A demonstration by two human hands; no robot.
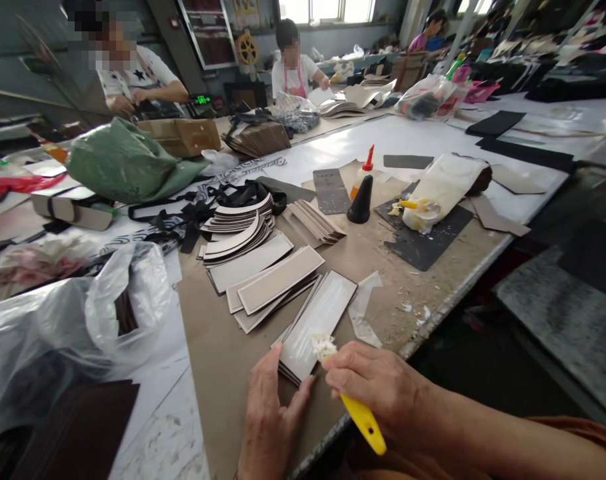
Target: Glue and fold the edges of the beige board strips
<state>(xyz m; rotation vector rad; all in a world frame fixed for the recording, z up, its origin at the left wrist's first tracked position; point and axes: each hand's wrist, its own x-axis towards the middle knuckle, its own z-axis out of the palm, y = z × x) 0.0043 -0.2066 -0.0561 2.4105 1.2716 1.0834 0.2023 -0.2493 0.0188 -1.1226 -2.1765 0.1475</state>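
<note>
My right hand (375, 383) is closed round a yellow-handled glue brush (363, 420). Its white, glue-laden bristles (323, 347) rest on the near end of a glossy grey strip (319, 320) that tops a small stack at the table's front edge. My left hand (269, 417) lies flat on the brown paper, fingers together, with its thumb pressed against the near corner of that stack. Just beyond lie more grey strips (277, 283) fanned out, and a pile of curved pieces (237, 223).
A black cone (361, 200), a red-capped glue bottle (367, 163) and a glue-smeared white bag (440, 190) sit on a dark mat at mid table. A clear plastic bag (77, 320) lies left and a green bag (123, 163) farther back. Other people work at the far end.
</note>
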